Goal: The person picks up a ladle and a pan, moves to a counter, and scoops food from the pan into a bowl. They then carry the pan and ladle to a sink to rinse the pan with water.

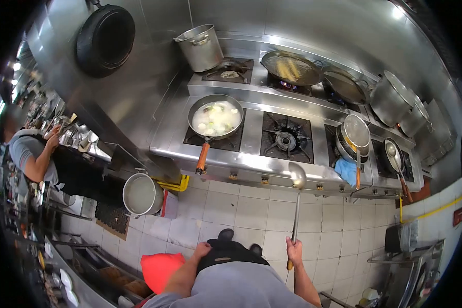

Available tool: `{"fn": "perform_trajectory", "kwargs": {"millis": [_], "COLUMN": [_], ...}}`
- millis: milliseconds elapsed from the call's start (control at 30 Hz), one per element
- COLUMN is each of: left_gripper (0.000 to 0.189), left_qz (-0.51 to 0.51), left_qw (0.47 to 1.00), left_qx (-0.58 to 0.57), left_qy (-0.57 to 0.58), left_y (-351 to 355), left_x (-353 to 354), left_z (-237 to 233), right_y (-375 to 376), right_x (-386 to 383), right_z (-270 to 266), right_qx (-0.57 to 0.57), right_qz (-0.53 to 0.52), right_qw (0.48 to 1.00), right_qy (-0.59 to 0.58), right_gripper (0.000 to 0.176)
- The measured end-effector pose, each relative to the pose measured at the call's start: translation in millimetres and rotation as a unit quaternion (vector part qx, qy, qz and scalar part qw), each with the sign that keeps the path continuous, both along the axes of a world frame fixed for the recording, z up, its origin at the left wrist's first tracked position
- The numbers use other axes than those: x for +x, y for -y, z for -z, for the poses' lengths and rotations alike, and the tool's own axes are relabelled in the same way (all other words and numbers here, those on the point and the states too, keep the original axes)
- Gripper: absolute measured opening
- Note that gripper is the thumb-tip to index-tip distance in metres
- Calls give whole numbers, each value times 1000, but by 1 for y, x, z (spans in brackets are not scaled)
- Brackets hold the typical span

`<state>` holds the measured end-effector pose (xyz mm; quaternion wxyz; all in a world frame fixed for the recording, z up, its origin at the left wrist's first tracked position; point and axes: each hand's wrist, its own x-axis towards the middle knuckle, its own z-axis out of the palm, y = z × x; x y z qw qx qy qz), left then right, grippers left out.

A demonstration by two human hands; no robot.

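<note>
My right hand (pixel 294 250) is wrapped round the wooden-ended handle of a long metal ladle (pixel 297 177), whose bowl is up at the stove's front edge. My left hand (pixel 203 249) hangs at my waist beside the dark apron (pixel 231 252), its fingers curled; whether they hold anything is too small to tell. On the front left burner sits a frying pan (pixel 216 117) with whitish liquid and pale pieces in it, its wooden handle pointing towards me. The front middle burner (pixel 286 137) has no pan on it.
At the back stand a tall pot (pixel 200 49), a wok with long golden pieces (pixel 291 68) over a flame, and large pots (pixel 391 96). A strainer (pixel 355 131) and blue cloth (pixel 346 171) are right. A floor-level pot (pixel 139 194) and another person (pixel 31 154) are left.
</note>
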<state>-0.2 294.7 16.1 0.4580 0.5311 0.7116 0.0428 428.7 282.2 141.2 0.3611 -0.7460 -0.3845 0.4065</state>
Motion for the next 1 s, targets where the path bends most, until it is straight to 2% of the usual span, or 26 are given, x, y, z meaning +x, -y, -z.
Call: {"fn": "perform_trajectory", "kwargs": {"millis": [100, 167, 233, 300, 400, 467, 533, 700, 833, 900, 933, 1000], "left_gripper": [32, 31, 31, 30, 29, 26, 27, 28, 28, 28, 27, 28], "left_qz": [-11, -9, -4, -21, -34, -50, 6, 43, 77, 3, -77, -217], "left_qw": [999, 999, 999, 999, 999, 998, 1000, 998, 995, 996, 987, 948], "left_qx": [16, 12, 7, -23, 1, -13, 4, 19, 55, -53, -65, -61], "left_qy": [36, 32, 32, 23, -25, -25, -16, -40, -22, 72, 127, 226], "left_y": [6, 7, 1, -6, -26, -45, -69, -129, -183, -218, -231, -263], "left_x": [-1, -16, -28, -40, -47, -48, -51, -41, -36, -33, -31, -28], "left_z": [1, 24, 22, 22, 22, 21, 23, 21, 37, 36, 40, 48], "right_y": [-28, -40, -53, -59, -56, -51, -50, -51, -48, -49, -47, -42], "right_x": [-8, -9, -15, -21, -22, -26, -30, -47, -56, -62, -66, -71], "right_z": [-13, -5, -17, -31, -14, -8, -15, -43, -43, -46, -48, -49], "right_qx": [47, 43, 40, -71, -67, -43, -96, -76, -88, -119, -150, -138], "right_qz": [27, 27, 30, 48, 61, 65, 90, 114, 132, 143, 142, 154], "right_qw": [998, 999, 999, 995, 995, 997, 988, 990, 986, 981, 977, 977], "right_qy": [-25, -19, -8, -46, -49, 3, -85, -34, -55, -52, -51, -46], "right_gripper": [42, 41, 40, 39, 38, 38, 39, 38, 40, 39, 39, 38]}}
